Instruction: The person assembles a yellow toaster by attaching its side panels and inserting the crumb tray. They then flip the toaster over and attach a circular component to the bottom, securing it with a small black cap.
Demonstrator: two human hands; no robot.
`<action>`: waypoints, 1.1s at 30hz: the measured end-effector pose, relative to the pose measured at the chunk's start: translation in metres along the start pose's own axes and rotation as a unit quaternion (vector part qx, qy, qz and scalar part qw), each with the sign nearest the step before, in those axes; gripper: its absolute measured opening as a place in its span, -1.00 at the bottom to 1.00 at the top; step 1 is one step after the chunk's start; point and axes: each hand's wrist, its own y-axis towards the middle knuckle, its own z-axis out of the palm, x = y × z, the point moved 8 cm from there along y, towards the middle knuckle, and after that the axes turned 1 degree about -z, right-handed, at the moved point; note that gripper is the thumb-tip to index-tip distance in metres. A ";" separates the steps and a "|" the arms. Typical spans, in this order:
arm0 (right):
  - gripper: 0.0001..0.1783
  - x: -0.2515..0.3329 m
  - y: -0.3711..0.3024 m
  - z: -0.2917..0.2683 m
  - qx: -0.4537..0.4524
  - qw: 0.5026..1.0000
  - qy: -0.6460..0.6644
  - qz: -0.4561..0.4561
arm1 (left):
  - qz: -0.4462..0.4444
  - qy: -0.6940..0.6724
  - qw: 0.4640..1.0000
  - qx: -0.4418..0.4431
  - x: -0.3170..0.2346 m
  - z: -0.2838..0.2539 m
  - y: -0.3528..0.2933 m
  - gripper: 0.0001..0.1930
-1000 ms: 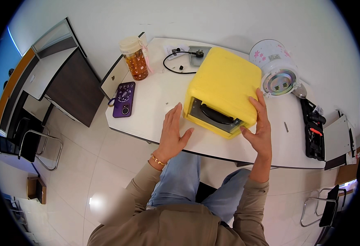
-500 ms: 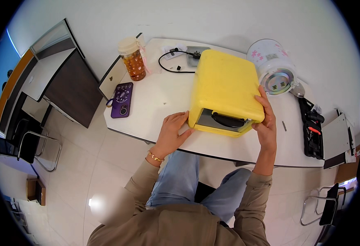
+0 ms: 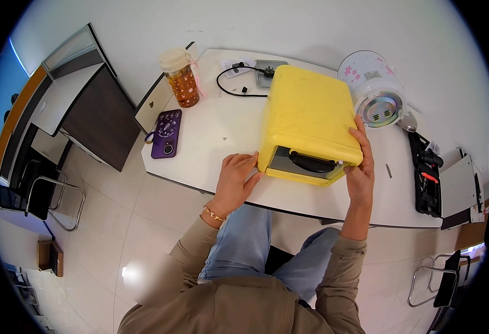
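Note:
A yellow box-shaped appliance [image 3: 313,111], like a small oven, stands on the white table [image 3: 211,139] in front of me. Its front has a grey panel with a black curved handle [image 3: 311,162]. My left hand [image 3: 236,179] is at its lower left front corner, fingertips against the side and thumb by the bottom edge. Around the right front corner my right hand [image 3: 361,170] is closed, fingers along the side and thumb at the front. The thumb's exact contact is hard to make out. A black cord [image 3: 236,93] curves out behind the appliance on the left.
On the left are a bottle of amber drink [image 3: 182,83] and a purple phone [image 3: 166,133]. A white flowered rice cooker [image 3: 375,92] lies tipped at the back right. Beside it are a black tool case [image 3: 427,183] and a thin metal bit [image 3: 388,170]. A grey tray [image 3: 264,80] sits behind.
The view has shifted slightly. My right hand has moved a little at the appliance's right front corner; my left hand keeps its place at the left corner.

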 end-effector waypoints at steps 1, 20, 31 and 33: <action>-0.16 0.001 -0.001 0.001 -0.002 1.000 -0.005 -0.003 | -0.001 0.005 1.000 -0.001 0.000 0.000 -0.001 -0.50; -0.38 -0.038 -0.063 -0.018 -0.052 0.968 -0.211 0.122 | -0.009 0.008 1.000 -0.015 0.001 0.000 0.001 -0.49; -0.64 -0.039 -0.072 -0.017 -0.049 0.945 -0.311 0.090 | -0.025 -0.001 1.000 0.001 0.002 0.001 0.002 -0.49; -0.65 -0.041 -0.072 -0.017 -0.053 0.949 -0.291 0.107 | -0.024 -0.001 1.000 0.002 0.004 0.002 0.001 -0.49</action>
